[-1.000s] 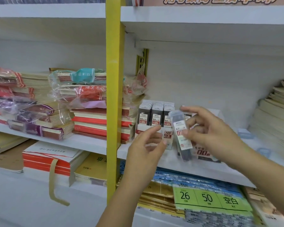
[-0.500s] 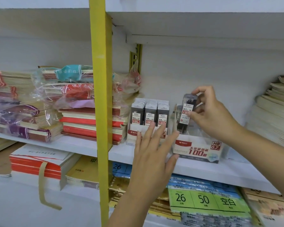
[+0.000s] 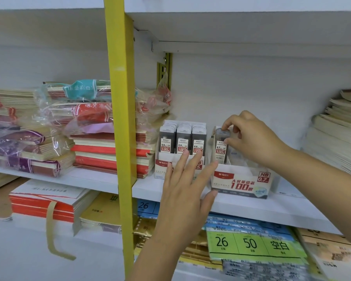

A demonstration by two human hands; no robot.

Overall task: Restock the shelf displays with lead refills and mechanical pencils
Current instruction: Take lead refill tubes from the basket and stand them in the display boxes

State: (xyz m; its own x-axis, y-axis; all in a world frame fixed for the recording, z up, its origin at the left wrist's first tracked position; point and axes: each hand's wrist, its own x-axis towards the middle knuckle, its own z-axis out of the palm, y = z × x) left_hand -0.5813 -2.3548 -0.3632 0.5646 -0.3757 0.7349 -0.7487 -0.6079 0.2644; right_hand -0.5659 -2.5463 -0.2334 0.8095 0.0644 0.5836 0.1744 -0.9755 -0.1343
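Our right grip (image 3: 253, 138) pinches the refill (image 3: 220, 149) by its cap, upright at the left end of the 0.7 box (image 3: 241, 184), left grip (image 3: 184, 189) spread flat, holding nothing, against the box corner; we should seat it straight down, box braced.

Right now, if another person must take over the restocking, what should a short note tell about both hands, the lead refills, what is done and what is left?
Right hand: pinches the top of a 0.7 lead refill case, which is upright at the front left of the 0.7 display box.
Left hand: open, fingers straight, thumb at that box's front left corner.
Done: the 0.5 display box beside it looks full, with three rows of cases.
Left: release the case, then probably fill the 0.7 box, whose inside is mostly hidden by the hand. No mechanical pencils are in view.
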